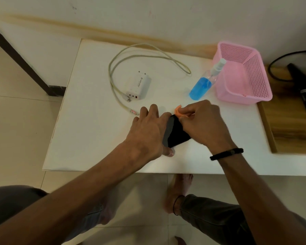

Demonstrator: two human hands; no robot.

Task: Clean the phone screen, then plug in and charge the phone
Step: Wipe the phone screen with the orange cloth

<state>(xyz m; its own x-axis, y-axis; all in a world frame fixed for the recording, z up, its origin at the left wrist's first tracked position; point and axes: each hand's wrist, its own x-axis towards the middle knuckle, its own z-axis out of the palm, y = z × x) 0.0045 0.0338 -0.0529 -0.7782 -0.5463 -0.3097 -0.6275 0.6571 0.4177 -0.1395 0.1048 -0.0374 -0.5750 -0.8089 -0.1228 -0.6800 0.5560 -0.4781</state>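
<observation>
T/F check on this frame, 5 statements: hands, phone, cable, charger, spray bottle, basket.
1. The right hand presses a small orange cloth onto the black phone. True.
2. The left hand is lifted away from the phone. False: it steadies the phone's left edge.
3. The beige charging cable is plugged into the phone. False: both its ends lie loose on the white table.
4. The clear spray bottle of blue liquid stands inside the pink perforated plastic basket. False: it lies tilted on the table, beside the basket.
5. The white multi-port wall charger lies on the table, prongs pointing towards the wall. True.
</observation>
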